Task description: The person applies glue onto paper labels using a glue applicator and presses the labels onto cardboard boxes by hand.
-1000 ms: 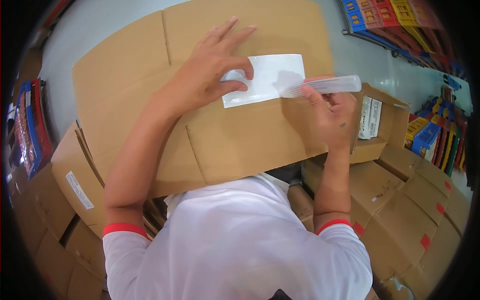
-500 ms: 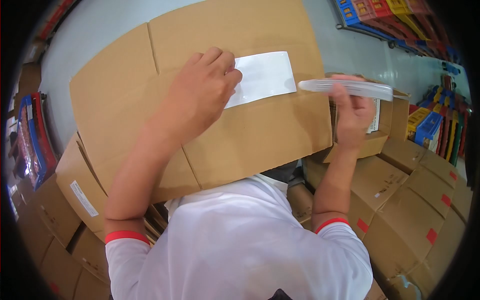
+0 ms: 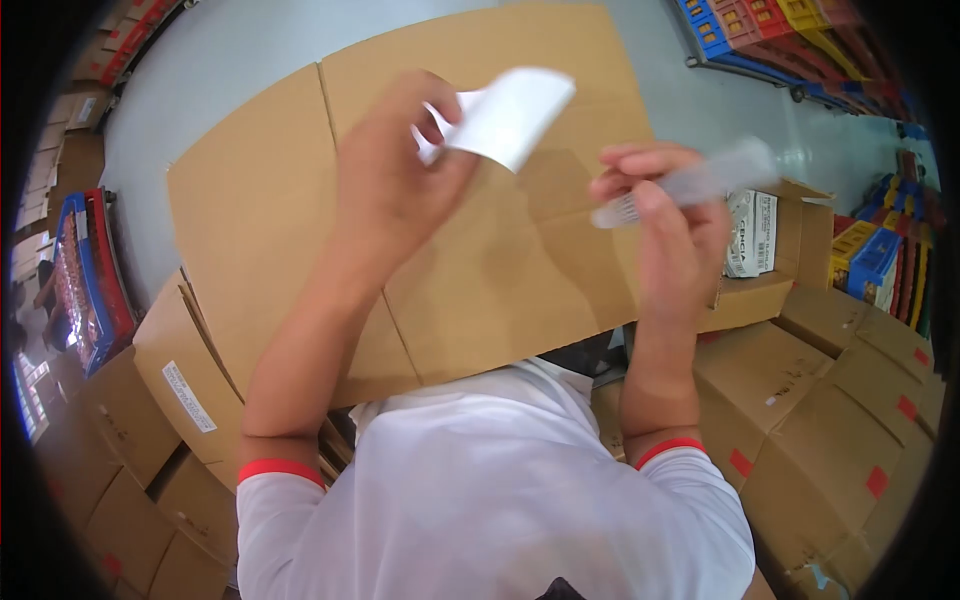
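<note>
By the left hand (image 3: pixel 400 150), its thumb and fingers pinched on one end, a bent white sheet (image 3: pixel 517 115) is held above the brown cardboard (image 3: pixel 510 270), while farther right, by the right hand (image 3: pixel 678 225), a blurred translucent object (image 3: pixel 735 168) is clasped between thumb and fingers, near an open carton (image 3: pixel 748 302).

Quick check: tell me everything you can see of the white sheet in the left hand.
The white sheet looks thin, flexible and paper-like, roughly rectangular, with no print that I can make out. It bends in a curve, its free end pointing right. The left hand grips its left end between thumb and fingers, partly hiding it. It appears to be held above the flat cardboard.
</note>
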Available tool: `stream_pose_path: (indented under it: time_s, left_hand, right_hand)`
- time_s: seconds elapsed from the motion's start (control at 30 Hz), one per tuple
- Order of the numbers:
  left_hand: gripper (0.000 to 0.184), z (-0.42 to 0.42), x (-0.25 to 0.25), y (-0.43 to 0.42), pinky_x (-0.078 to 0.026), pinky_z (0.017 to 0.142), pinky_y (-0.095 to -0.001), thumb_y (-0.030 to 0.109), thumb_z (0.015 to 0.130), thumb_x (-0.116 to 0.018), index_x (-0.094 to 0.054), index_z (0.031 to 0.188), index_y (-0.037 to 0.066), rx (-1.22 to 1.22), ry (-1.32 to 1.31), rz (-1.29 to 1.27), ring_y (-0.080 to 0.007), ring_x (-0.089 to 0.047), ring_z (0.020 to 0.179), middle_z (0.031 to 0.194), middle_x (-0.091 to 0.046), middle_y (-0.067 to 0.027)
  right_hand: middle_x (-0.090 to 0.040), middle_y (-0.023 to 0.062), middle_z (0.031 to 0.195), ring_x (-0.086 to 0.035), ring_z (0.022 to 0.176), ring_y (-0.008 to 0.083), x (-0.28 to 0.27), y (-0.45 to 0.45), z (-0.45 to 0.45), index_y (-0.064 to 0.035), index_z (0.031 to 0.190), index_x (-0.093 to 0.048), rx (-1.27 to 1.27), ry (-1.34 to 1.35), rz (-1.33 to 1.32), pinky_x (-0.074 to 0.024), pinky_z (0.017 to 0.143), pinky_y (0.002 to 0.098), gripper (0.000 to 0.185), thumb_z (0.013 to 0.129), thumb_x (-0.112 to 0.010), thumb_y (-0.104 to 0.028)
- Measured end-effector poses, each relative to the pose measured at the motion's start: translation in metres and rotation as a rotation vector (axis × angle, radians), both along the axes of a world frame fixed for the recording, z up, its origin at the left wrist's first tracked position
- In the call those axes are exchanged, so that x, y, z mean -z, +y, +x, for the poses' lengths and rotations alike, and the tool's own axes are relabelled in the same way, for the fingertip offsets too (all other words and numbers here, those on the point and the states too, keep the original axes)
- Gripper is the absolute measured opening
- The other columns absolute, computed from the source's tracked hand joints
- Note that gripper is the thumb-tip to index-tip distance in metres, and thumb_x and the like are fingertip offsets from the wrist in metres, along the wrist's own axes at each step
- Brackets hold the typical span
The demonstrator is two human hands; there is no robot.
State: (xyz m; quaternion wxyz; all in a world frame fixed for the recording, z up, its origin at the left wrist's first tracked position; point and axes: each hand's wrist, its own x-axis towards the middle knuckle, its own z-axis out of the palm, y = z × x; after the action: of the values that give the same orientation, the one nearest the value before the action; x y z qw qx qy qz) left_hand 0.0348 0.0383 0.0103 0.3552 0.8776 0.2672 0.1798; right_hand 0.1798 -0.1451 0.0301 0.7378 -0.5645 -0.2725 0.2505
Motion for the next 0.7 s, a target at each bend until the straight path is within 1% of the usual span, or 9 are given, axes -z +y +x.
stream_pose_path:
  time_s: [0.07,0.1,0.17,0.27,0.43,0.5,0.53,0.57,0.7]
  left_hand:
    - [0.019,-0.005,0.0,0.02,-0.054,0.083,-0.0333,0.003,0.093,-0.073,-0.062,0.109,0.003,-0.108,-0.507,-0.19,-0.0166,-0.068,0.092,0.102,-0.07,-0.0053]
    - [0.019,-0.005,-0.006,0.021,-0.054,0.083,-0.0333,0.003,0.093,-0.073,-0.062,0.109,0.003,-0.107,-0.506,-0.18,-0.0166,-0.068,0.092,0.102,-0.07,-0.0053]
    - [0.015,-0.004,-0.021,0.019,-0.051,0.092,-0.0308,0.008,0.099,-0.07,-0.064,0.11,0.001,-0.352,-0.918,-0.591,-0.0131,-0.067,0.101,0.108,-0.07,-0.003]
    - [0.017,-0.012,-0.024,0.021,-0.054,0.083,-0.0272,0.007,0.099,-0.072,-0.065,0.112,-0.001,-0.272,-1.077,-0.755,-0.0119,-0.068,0.095,0.106,-0.072,-0.0068]
    - [0.017,-0.011,-0.032,0.007,-0.054,0.086,-0.0277,0.007,0.099,-0.071,-0.066,0.114,0.0,-0.281,-1.103,-0.858,-0.0116,-0.069,0.097,0.107,-0.073,-0.0064]
    - [0.018,-0.012,-0.028,0.007,-0.055,0.086,-0.0279,0.007,0.099,-0.07,-0.066,0.115,-0.001,-0.276,-1.111,-0.867,-0.0119,-0.069,0.098,0.107,-0.072,-0.0066]
    - [0.022,-0.014,-0.025,0.008,-0.053,0.093,-0.0312,0.009,0.1,-0.068,-0.065,0.12,0.0,-0.22,-1.073,-0.858,-0.0132,-0.068,0.105,0.113,-0.072,-0.0065]
    - [0.027,-0.016,-0.023,0.008,-0.052,0.101,-0.0345,0.012,0.101,-0.066,-0.063,0.125,0.0,-0.166,-1.032,-0.85,-0.0145,-0.068,0.111,0.119,-0.071,-0.0064]
    - [0.028,-0.027,-0.029,0.008,-0.051,0.102,-0.036,0.013,0.101,-0.066,-0.064,0.126,0.001,-0.283,-1.102,-0.928,-0.0141,-0.068,0.11,0.119,-0.072,-0.0052]
  right_hand:
    - [-0.072,0.0097,0.1,-0.066,0.078,0.0125,0.016,0.01,-0.01,0.0025,0.11,-0.068,-0.047,0.091,-0.051,-0.0514,0.068,0.0262,0.017,0.097,-0.071,-0.008]
    - [-0.07,0.0074,0.096,-0.062,0.072,0.0101,0.022,0.017,-0.016,0.0021,0.111,-0.067,-0.097,0.18,-0.113,-0.0488,0.062,0.0245,0.019,0.099,-0.071,-0.012]
    - [-0.067,0.0054,0.092,-0.058,0.067,0.0086,0.023,0.038,-0.032,0.001,0.112,-0.065,-0.072,0.241,-0.111,-0.0455,0.058,0.024,0.022,0.098,-0.073,-0.014]
    - [-0.063,0.0028,0.087,-0.053,0.061,0.0071,0.028,0.059,-0.044,-0.001,0.115,-0.063,-0.054,0.371,-0.083,-0.0416,0.053,0.0238,0.029,0.098,-0.076,-0.019]
    - [-0.062,0.0015,0.084,-0.05,0.056,0.0075,0.028,0.075,-0.048,-0.0018,0.112,-0.064,-0.047,0.502,0.004,-0.0401,0.052,0.0237,0.03,0.096,-0.08,-0.023]
    - [-0.06,0.0007,0.078,-0.05,0.056,0.0075,0.025,0.077,-0.045,-0.0019,0.103,-0.068,-0.015,0.494,-0.014,-0.0393,0.052,0.0233,0.024,0.096,-0.08,-0.021]
    - [-0.06,0.0007,0.078,-0.05,0.056,0.0075,0.023,0.077,-0.044,-0.0019,0.103,-0.068,-0.016,0.493,-0.017,-0.0393,0.052,0.0233,0.024,0.096,-0.08,-0.021]
    - [-0.06,0.0001,0.076,-0.05,0.056,0.0071,0.02,0.077,-0.043,-0.0017,0.099,-0.069,0.0,0.454,-0.028,-0.0392,0.052,0.0231,0.022,0.096,-0.08,-0.021]
    - [-0.063,-0.0017,0.074,-0.052,0.06,0.0048,0.008,0.063,-0.028,-0.0008,0.093,-0.072,0.059,0.224,-0.11,-0.0393,0.054,0.0214,0.02,0.094,-0.081,-0.018]
